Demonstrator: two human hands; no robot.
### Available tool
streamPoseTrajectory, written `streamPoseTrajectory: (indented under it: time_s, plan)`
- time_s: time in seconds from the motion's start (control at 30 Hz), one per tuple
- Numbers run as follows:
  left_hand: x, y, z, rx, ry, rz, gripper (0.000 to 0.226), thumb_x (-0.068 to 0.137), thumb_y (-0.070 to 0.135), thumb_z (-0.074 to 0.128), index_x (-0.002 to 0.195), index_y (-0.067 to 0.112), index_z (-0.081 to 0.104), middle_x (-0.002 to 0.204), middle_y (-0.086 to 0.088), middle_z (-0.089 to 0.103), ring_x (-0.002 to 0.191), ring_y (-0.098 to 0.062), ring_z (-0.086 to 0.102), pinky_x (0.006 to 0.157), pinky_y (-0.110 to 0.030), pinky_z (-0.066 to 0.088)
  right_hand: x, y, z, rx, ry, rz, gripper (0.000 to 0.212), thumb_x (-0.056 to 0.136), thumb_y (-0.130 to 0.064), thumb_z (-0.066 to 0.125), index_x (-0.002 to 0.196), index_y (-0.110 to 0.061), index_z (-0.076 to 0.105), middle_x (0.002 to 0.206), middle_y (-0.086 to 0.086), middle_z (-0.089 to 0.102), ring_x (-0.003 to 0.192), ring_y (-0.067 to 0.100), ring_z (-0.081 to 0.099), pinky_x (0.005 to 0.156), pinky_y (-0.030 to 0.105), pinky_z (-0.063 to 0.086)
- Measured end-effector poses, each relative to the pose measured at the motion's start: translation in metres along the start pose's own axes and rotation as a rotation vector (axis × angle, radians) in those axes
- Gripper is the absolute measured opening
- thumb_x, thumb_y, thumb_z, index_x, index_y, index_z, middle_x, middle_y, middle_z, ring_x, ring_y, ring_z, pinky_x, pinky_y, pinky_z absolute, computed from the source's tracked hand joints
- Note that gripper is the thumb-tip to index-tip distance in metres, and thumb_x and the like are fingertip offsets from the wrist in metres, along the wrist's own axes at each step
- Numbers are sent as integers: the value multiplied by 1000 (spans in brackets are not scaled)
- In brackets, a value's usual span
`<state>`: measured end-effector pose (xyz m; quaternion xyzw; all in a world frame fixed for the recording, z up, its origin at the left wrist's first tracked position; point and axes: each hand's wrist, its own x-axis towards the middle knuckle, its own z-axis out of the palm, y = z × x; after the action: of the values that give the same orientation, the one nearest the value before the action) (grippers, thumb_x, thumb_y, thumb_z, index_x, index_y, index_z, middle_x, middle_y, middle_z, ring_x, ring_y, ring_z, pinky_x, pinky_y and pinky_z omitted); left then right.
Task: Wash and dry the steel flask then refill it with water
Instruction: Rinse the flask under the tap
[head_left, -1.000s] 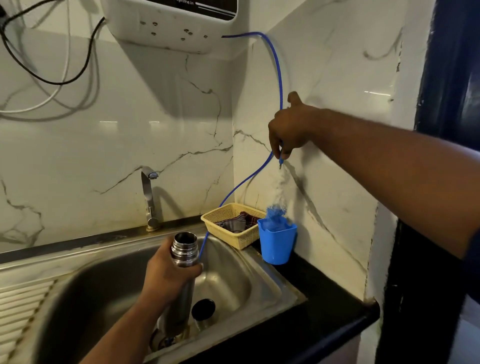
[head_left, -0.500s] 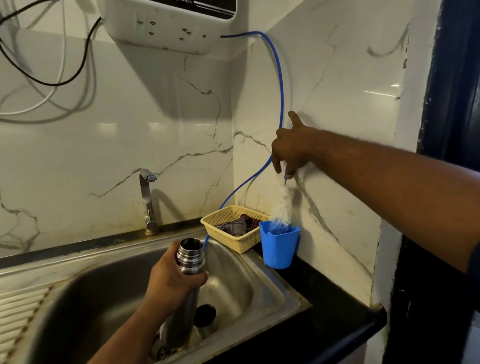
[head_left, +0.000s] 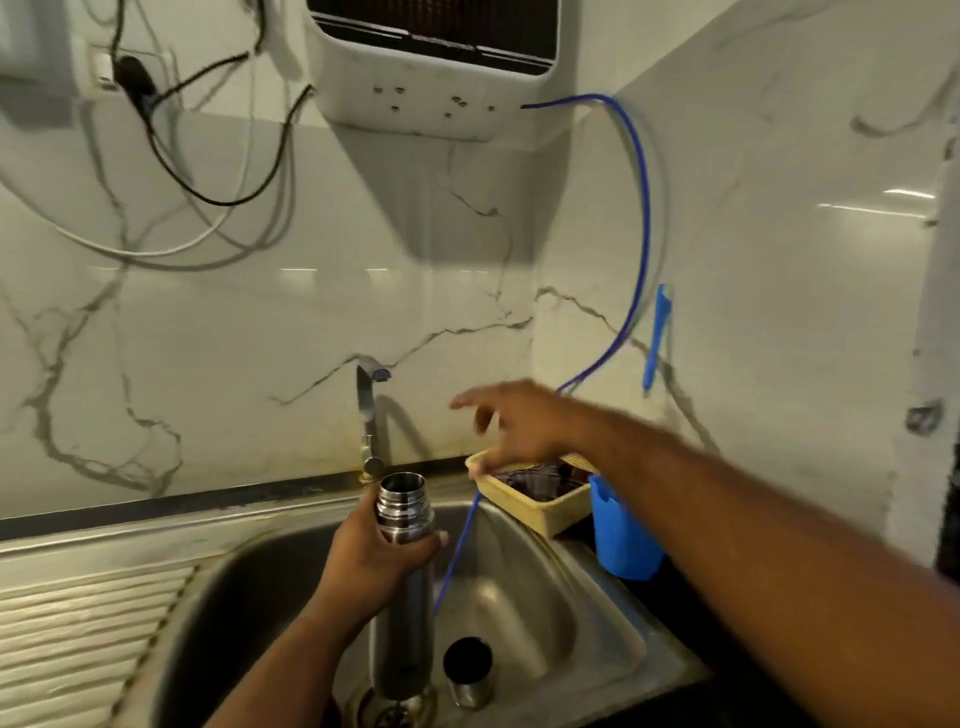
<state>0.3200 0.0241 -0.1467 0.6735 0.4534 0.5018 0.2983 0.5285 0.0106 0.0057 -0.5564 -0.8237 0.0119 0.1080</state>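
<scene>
Head camera is all we've got, so here goes. We see the left hand (head_left: 371, 564) wrapped around a tall cylindrical steel flask (head_left: 404, 618), fingers curled tight on its upper body just under the threaded neck. The flask stands upright inside the stainless steel sink basin (head_left: 576, 618), base down by the drain, mouth open with no cap on it. Just right of its base, a small round steel cup with a dark inside (head_left: 467, 673) sits on the basin floor.

The right hand (head_left: 519, 426) hangs above the near-left corner of a pale yellow plastic basket (head_left: 540, 506), holding nothing. It's pretty motion-blurred, but we can make out the fingers loose and apart, one stretched toward the bent steel tap (head_left: 370, 410). Whether it touches the basket, we can't tell.

A blue plastic tumbler (head_left: 623, 545) stands right beside the basket. A thin blue hose (head_left: 643, 234) drops from the white wall-mounted box (head_left: 441, 98), passes behind the right hand and ends in the basin, just beside the flask. A blue plastic handle (head_left: 657, 338) hangs on the marble wall (head_left: 779, 312) near the hose.
</scene>
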Motion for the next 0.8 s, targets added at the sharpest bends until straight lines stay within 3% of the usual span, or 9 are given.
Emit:
streamPoseTrajectory:
  time_s: [0.07,0.1,0.2,0.3,0.4,0.5,0.6,0.73,0.8]
  plan:
    - [5,-1,-12,-70,63,-4,57,66,24,95,112,24,62,96,-1,75,84,-8,72,70,-20,56,11,-22,53,113,-170,22,118,73,-41,90,163,-22,16,147,3,55,131,22,54,108,31,43]
    - [8,-2,-15,-130,89,-21,62,62,31,96,114,25,62,98,-1,76,87,-10,74,76,-26,59,20,-28,80,195,-233,38,121,70,-43,92,163,-22,16,149,2,54,133,21,53,112,33,42]
    - [16,-7,-27,-289,168,-118,82,48,57,92,118,28,61,105,-1,77,96,-18,75,89,-44,60,54,-43,145,518,-178,56,89,54,-41,90,137,-32,59,125,-6,71,114,15,67,103,41,53]
    - [26,-13,-34,-376,215,-176,82,57,63,90,123,26,59,108,-2,76,98,-17,74,88,-41,60,78,-47,160,670,-57,102,75,57,-37,90,127,-32,65,118,-6,73,105,14,69,96,40,58]
    - [31,-21,-34,-397,269,-194,54,80,54,73,124,26,58,111,-2,72,101,-17,71,79,-34,59,88,-42,178,819,12,209,67,66,-38,91,126,-29,64,115,-3,72,101,14,69,91,37,60]
    - [31,-35,-23,-166,335,-207,20,95,33,68,114,30,60,106,2,70,95,-12,69,71,-23,51,91,-36,206,936,48,329,71,65,-45,92,126,-26,63,109,-1,73,92,16,72,76,38,64]
    - [53,-46,-19,134,270,-163,15,96,17,64,106,28,61,101,5,68,95,-14,68,68,-18,49,96,-26,218,855,64,354,72,67,-44,91,129,-22,62,115,1,72,94,16,70,73,31,62]
    - [116,-59,-33,657,96,96,46,90,1,58,132,21,58,134,-4,57,119,-23,58,98,-33,50,99,-19,223,903,142,420,71,63,-53,92,121,-24,64,114,-2,72,91,13,69,77,31,61]
    - [141,-65,-37,909,0,127,71,88,-2,59,152,23,40,156,0,37,135,-24,45,105,-39,47,101,-16,224,938,152,448,70,64,-54,91,121,-24,63,112,-3,72,93,14,70,79,35,62]
